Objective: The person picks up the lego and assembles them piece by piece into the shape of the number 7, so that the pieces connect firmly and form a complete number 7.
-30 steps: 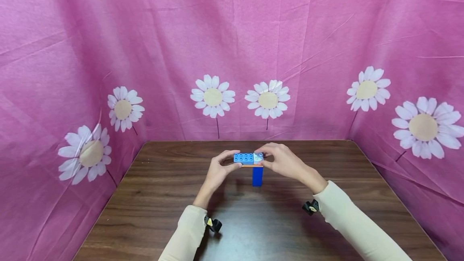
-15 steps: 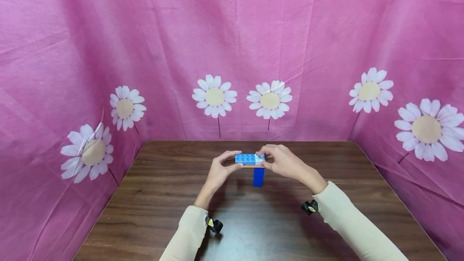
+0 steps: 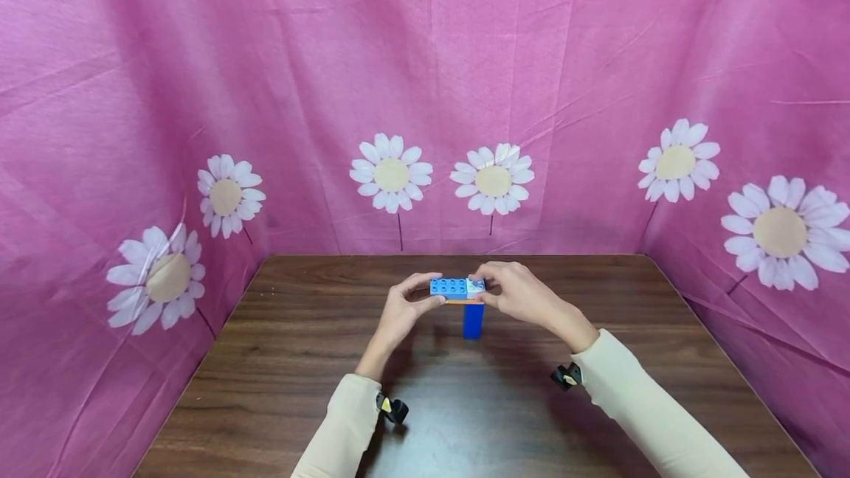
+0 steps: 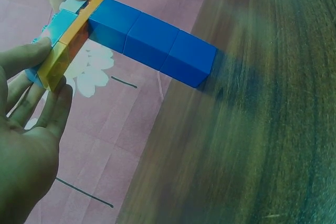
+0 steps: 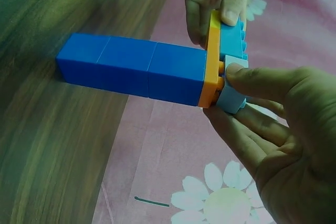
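Three dark blue blocks (image 5: 125, 66) form an upright column on the table. A flat orange plate (image 5: 211, 59), yellowish toward its left end, lies across the column's top and juts out leftward. On that overhang sits a light blue studded brick (image 3: 448, 287). My left hand (image 3: 401, 308) grips the left end of brick and plate, thumb on the near side. My right hand (image 3: 524, 295) pinches a pale blue-white brick (image 5: 233, 90) over the plate's right end, beside the light blue one. Orange studs show between plate and pale brick in the right wrist view.
The brown wood-grain table (image 3: 279, 360) reaches back to a pink curtain (image 3: 438, 80) printed with white daisies, which also closes off both sides. A small black camera mount (image 3: 393, 409) is strapped at the left wrist, another mount (image 3: 567, 376) at the right.
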{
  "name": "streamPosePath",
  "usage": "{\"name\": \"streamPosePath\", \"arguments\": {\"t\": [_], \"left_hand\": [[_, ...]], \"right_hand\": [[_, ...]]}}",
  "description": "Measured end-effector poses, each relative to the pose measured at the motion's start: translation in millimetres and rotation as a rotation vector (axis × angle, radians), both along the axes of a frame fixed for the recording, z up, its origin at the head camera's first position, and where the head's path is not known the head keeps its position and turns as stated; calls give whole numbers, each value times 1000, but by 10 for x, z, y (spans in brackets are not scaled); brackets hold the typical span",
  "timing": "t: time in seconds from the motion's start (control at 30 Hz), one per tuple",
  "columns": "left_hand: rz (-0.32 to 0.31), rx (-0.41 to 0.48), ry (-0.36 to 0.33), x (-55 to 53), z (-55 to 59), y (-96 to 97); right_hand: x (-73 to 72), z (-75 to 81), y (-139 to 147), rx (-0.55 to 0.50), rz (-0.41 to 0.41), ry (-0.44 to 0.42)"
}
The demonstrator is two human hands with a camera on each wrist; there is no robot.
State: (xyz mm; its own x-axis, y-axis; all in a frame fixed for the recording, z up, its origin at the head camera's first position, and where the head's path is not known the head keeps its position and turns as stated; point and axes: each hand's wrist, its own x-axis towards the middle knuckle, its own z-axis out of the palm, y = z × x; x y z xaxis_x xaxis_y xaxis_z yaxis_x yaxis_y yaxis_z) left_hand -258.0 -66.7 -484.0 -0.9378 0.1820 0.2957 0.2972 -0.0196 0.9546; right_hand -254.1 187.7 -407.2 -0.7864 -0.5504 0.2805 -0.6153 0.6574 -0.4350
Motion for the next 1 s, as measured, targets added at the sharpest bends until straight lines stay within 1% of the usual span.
{"name": "streamPosePath", "arguments": {"t": [0.2, 0.43, 0.6, 0.77, 0.93, 1.0], "left_hand": [[-5, 7, 8, -19, -22, 2], [-1, 8, 13, -20, -17, 0], [1, -5, 9, -4, -1, -5], [2, -12, 0, 9, -8, 0], [-17, 13, 14, -13, 3, -8], [-10, 9, 17, -8, 7, -14]], "right_hand": [[17, 3, -14, 13, -11, 21], [1, -8, -19, -17, -5, 5], [1, -12, -36, 16, -7, 26], [22, -7, -53, 53, -42, 45], [10, 22, -80, 33, -78, 42], [4, 25, -96, 25, -87, 32]]}}
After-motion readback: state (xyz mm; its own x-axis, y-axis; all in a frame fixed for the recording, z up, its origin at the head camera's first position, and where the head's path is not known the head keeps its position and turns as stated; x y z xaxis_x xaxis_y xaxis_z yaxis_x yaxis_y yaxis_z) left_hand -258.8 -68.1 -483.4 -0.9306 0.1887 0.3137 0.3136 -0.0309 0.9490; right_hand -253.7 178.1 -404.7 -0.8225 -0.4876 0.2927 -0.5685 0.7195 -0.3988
